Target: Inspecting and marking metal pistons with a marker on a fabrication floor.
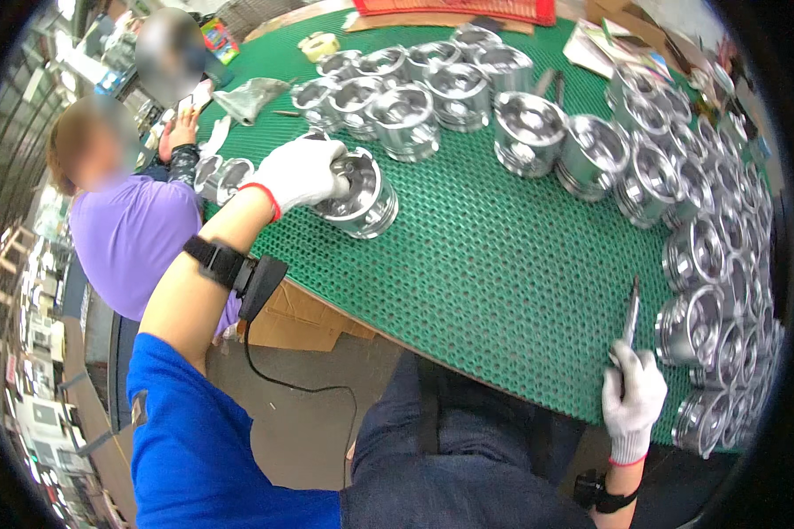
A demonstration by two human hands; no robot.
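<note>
— Blue sleeve, closest of all; its arm runs out to a bare-metal engine piston over the left part of the green mat, open end up. Whether its base touches the mat, I can't tell.

— How are your fingers set?

— Gloved left hand: fingers curled over the piston's rim, their tips partly hidden. Gloved right hand: at the mat's near right corner, fingers folded round a slim metal tool whose tip points toward the mat's far side.

— How would that piston handle?

— Heavy for its bulk, I'd judge, rigid, with no give when squeezed. Smooth metal could slide under knit gloves, and finished faces could scratch. I'd grip the rim or wrap the outer wall.

— What crowds you?

— One cluster of pistons at the mat's far left, and a dense bank of pistons down its right side, close by my tool hand; knocks are the risk. Grey cloth lies at the mat's far left corner, a tape roll and a red crate toward its far edge. Past its left edge sits a co-worker in purple, so swinging wide that way wants care.
</note>
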